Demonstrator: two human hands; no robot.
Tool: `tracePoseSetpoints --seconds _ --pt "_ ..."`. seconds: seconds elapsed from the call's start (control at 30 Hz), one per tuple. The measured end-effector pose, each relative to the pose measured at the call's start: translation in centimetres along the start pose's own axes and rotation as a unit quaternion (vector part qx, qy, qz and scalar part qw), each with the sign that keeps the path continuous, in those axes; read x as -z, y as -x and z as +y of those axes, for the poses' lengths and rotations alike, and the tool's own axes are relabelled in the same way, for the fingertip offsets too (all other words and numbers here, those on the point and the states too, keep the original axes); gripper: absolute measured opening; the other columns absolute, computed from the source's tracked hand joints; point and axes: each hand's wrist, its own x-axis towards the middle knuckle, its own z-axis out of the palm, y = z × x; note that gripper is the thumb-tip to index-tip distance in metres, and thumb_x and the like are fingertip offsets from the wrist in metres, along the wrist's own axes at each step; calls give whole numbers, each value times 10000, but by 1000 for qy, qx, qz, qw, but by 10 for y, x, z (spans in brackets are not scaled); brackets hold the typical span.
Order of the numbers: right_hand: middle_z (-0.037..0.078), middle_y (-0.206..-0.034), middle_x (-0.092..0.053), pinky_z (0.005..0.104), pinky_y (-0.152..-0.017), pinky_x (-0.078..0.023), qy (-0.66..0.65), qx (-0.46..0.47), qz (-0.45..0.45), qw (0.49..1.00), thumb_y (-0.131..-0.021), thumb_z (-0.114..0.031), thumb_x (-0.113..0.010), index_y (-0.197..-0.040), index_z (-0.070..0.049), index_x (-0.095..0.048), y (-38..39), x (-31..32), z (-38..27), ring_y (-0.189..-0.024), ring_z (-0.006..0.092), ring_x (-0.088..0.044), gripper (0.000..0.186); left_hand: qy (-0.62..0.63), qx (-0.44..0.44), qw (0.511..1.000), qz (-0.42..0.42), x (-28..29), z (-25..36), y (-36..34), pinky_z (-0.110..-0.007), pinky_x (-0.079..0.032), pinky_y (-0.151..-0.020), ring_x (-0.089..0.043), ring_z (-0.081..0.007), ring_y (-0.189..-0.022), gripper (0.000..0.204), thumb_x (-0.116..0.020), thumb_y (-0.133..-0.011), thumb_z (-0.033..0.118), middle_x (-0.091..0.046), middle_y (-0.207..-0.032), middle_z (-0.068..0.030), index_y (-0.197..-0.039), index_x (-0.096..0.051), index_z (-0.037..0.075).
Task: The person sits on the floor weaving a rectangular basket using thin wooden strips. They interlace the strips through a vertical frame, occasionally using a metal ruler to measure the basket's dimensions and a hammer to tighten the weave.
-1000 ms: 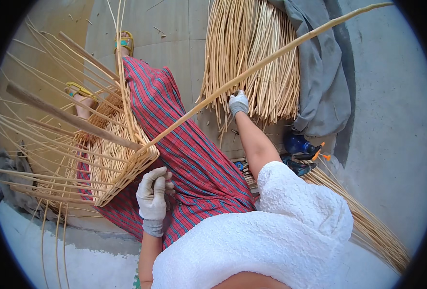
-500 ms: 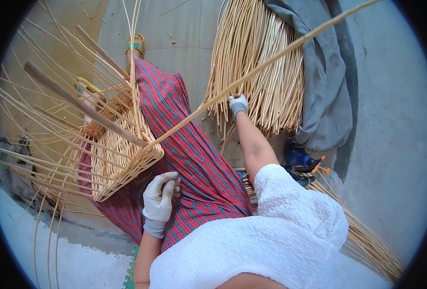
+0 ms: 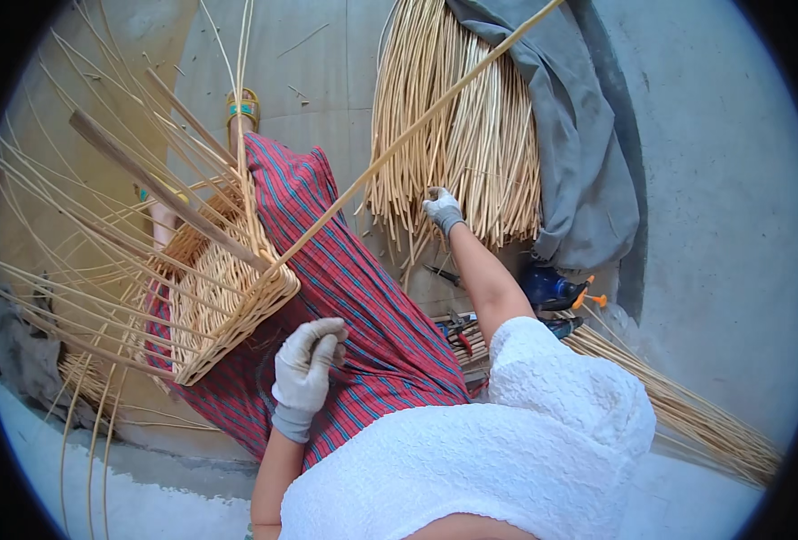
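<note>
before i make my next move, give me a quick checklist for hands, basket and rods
1. Right hand at the bundle: ok, it is by the lower rod ends.
2. Rod gripped in that hand: cannot tell, the fingers hide it.
3. Left hand free: ok, fingers bent over the red cloth, no rod seen in it.
4. Basket steadied by a hand: not ok, it sits tilted at the lap with neither hand on it.
5. Space over the bundle clear: not ok, the long pole slants across it in this view.
</note>
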Motion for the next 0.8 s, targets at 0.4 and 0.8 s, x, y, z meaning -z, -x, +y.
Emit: tracePoseSetpoints --seconds 0.4,0.8 --pt "100 -886 -670 377 -627 -574 -72 -179 -131 973 -924 -281 -772 -1182 -52 -602 -19 -18 -47 -738 218 -681 385 43 79 994 59 20 -13 3 -269 -585 -739 -673 -111 -831 221 -539 -1051 42 -712 -1023 -88 -1233 -654 -11" --pt "79 -955 -721 294 -635 -593 -229 41 -616 752 -974 -275 -693 -1205 -50 -620 341 167 -235 -774 161 -717 330 -21 -49 995 -80 -8 23 -8 -315 -543 -784 -646 -153 -865 309 -635 -1035 200 -697 -1049 -84 -1250 -624 -22"
